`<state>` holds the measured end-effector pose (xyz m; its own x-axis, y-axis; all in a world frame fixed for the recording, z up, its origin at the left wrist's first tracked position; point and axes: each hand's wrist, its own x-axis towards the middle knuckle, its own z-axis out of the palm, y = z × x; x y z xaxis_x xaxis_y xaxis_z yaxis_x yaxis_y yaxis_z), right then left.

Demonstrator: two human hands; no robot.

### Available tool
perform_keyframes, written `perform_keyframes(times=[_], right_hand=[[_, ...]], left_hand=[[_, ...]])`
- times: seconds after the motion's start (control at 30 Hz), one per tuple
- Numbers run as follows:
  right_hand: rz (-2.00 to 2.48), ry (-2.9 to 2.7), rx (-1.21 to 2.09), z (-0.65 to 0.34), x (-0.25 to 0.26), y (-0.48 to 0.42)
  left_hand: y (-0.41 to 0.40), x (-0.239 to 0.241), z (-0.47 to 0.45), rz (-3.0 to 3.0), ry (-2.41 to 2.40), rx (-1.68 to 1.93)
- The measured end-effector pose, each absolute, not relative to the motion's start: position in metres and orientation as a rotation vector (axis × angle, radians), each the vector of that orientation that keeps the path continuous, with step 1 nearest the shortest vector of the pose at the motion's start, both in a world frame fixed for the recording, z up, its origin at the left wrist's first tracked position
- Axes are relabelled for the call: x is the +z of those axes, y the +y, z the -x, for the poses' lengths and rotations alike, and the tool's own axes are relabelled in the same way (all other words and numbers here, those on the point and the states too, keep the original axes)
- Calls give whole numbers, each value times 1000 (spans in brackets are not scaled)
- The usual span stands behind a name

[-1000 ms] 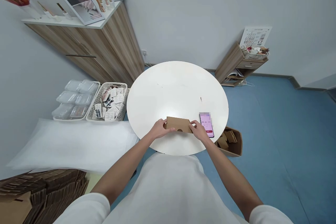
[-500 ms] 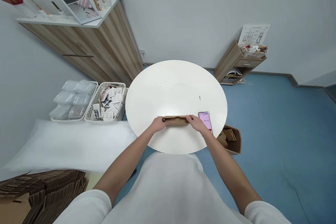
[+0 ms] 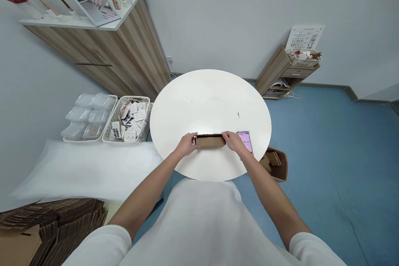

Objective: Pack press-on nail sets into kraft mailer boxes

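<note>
A small brown cardboard box (image 3: 210, 141) is held between my two hands over the near half of the round white table (image 3: 205, 95). My left hand (image 3: 187, 144) grips its left end, with the fingers at the upper corner. At the opposite end, my right hand (image 3: 233, 141) is closed on the right corner. The long front wall of the box faces me, and a dark gap runs along its top edge. Just right of my right hand lies a phone (image 3: 245, 141) with a pink screen, partly covered by my forearm.
Left of the table stand a white basket of printed cards (image 3: 141, 131) and a basket of clear plastic packs (image 3: 90, 114). Flat cardboard (image 3: 71, 228) is stacked at lower left. An open carton (image 3: 282, 168) with cardboard pieces sits on the floor at right. A wooden cabinet (image 3: 137, 50) stands behind.
The box has tilted slightly, so more of its front wall shows and its top opening looks narrower. Both hands keep their hold at the ends. The whole view has shifted a little.
</note>
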<state>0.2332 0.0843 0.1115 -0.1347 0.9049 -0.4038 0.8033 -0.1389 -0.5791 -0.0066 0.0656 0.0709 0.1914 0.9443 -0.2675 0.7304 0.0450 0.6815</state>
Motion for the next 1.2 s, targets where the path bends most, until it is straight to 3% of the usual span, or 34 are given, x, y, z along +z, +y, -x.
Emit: perform_keyframes(times=[0.73, 1.0, 1.2], right_hand=[[1788, -1843, 1285, -247, 100, 81], [1817, -1435, 1603, -253, 87, 81], [1816, -1352, 1749, -253, 77, 75]], left_hand=[[66, 78, 16, -1715, 1522, 365], [65, 83, 15, -1204, 1463, 383], [69, 71, 18, -1136, 1445, 280]])
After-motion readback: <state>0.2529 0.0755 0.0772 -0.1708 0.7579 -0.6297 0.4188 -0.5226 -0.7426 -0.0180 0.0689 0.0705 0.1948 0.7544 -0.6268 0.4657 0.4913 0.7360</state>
